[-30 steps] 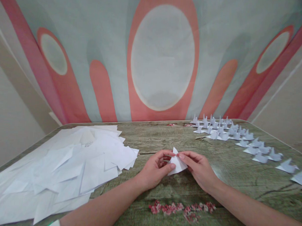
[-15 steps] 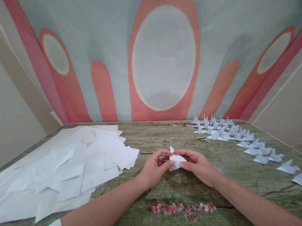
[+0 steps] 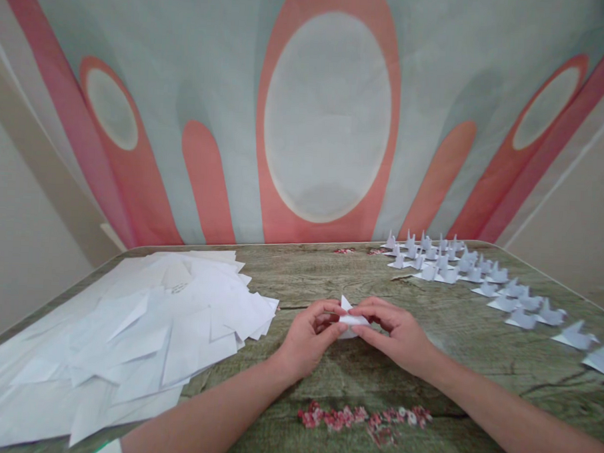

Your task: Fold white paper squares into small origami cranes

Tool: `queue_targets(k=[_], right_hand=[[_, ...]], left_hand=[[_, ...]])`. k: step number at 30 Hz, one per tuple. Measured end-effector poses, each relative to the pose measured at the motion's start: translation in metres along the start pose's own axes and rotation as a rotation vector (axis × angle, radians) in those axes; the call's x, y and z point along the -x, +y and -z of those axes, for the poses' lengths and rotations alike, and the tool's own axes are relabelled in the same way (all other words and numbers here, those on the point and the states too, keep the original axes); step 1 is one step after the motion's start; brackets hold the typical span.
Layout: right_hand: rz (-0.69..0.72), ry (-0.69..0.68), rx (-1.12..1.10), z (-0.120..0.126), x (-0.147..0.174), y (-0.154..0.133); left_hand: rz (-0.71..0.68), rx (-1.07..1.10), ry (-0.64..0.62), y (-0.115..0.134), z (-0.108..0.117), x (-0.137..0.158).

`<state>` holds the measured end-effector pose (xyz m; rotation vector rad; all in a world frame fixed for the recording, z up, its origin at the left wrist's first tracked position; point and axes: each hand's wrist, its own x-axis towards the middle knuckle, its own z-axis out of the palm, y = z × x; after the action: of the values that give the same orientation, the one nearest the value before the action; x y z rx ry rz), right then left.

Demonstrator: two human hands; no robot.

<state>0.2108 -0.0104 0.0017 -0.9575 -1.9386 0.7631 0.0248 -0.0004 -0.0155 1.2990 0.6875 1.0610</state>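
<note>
Between my two hands is a small piece of folded white paper (image 3: 354, 319), held just above the table, with one pointed tip standing up at its far side. My left hand (image 3: 313, 334) pinches its left edge between thumb and fingers. From the other side, my right hand (image 3: 391, 330) grips the right part, the thumb pressing on the near face. Fingers of both hands cover much of the paper, so its full shape is partly hidden.
Loose white paper sheets (image 3: 188, 315) lie in a wide, overlapping pile on the left. Rows of small folded paper birds (image 3: 447, 269) stand at the back right and down the right side. The wood-patterned tabletop (image 3: 294, 400) bears a printed strip of pink flowers (image 3: 344, 416).
My right hand has shifted slightly left over the folded paper, its thumb now closer to my left thumb. Less of the paper's near face shows. My left hand has barely moved.
</note>
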Motion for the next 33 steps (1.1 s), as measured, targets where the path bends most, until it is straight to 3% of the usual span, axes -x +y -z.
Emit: queue_targets(k=[22,29,33], right_hand=[[0.094,0.051,0.117,-0.006,0.005,0.004],[0.012,0.099,0.084,-0.009,0.005,-0.002],[-0.048,0.100,0.063,-0.011,0.005,-0.003]], left_hand=[[0.051,0.012,0.029,0.008,-0.003,0.000],[0.083,0.044,0.055,0.007,-0.004,0.000],[0.069,-0.077,0.012,0.011,-0.005,0.002]])
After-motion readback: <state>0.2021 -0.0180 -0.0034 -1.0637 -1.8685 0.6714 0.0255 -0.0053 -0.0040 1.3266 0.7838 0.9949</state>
